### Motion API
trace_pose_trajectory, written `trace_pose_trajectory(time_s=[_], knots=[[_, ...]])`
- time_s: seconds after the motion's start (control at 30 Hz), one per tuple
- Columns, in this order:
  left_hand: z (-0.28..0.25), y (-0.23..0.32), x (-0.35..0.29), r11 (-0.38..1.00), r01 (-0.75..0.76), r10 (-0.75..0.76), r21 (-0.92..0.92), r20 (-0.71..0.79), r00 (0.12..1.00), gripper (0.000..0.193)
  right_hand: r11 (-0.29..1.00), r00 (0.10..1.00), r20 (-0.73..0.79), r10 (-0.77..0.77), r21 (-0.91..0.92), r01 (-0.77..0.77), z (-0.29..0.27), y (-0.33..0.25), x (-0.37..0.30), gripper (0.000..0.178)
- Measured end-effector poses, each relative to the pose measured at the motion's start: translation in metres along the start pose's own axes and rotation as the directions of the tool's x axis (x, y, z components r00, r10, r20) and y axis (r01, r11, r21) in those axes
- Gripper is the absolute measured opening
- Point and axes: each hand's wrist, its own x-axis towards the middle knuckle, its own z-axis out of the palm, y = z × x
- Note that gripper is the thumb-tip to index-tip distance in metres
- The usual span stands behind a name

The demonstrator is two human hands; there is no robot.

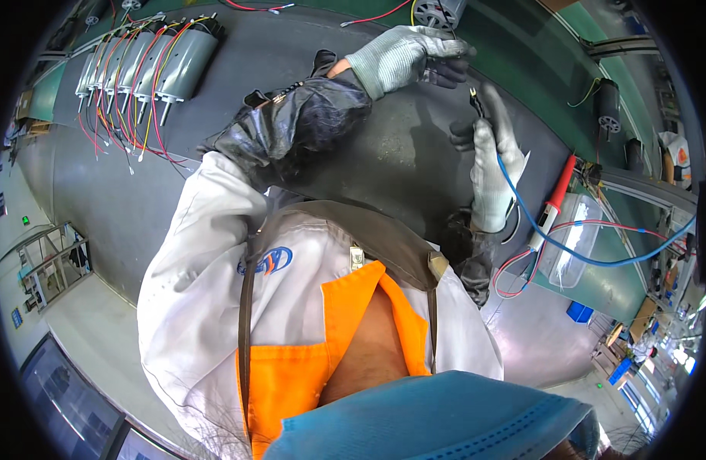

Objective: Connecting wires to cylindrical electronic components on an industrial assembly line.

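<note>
My left hand (pixel 410 60), in a pale knit glove with dark grey fingertips, reaches to the far edge of the dark work surface. Its fingers are pinched together where a thin dark wire (pixel 445 17) comes down from a grey cylindrical motor (pixel 437 13); the wire's end is hidden by the glove. Lower and to the right, my right hand (pixel 494 157), gloved alike, grips a black test clip (pixel 476 103) with a bare metal tip pointing up. From this clip a blue cable (pixel 556 247) curves away to the right. The tip is apart from my left hand.
Several grey motors (pixel 188 61) with red, yellow and black leads lie in a row at the left. To the right are a red-handled probe (pixel 561 184) on a red cable, a clear plastic box (pixel 573 245) and a dark motor (pixel 607 106). Red wires cross the far edge.
</note>
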Motion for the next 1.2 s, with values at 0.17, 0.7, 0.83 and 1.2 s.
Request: trace_pose_trajectory(time_s=[0.17, 0.7, 0.83, 1.2], knots=[[0.010, -0.007, 0.009, 0.995, -0.051, 0.043, -0.084, -0.094, 0.995, 0.034, 0.992, 0.996, -0.033, -0.086, 0.090, 0.088, 0.024, 0.002, 0.028, 0.052], [0.024, -0.003, 0.008, 0.978, -0.064, 0.039, -0.197, -0.128, 0.991, 0.024, 0.985, 0.965, -0.198, -0.172, -0.003, 0.175, 0.044, 0.016, 0.040, 0.050], [0.017, -0.004, 0.006, 0.959, -0.080, 0.068, -0.272, -0.053, 0.996, 0.024, 0.983, 0.968, -0.173, -0.180, -0.009, 0.181, 0.053, 0.008, 0.041, 0.047], [-0.015, -0.042, 0.009, 0.936, -0.048, 0.025, -0.349, -0.069, 0.997, 0.021, 0.995, 0.968, -0.228, -0.102, -0.039, 0.095, 0.043, 0.026, 0.059, 0.058]])
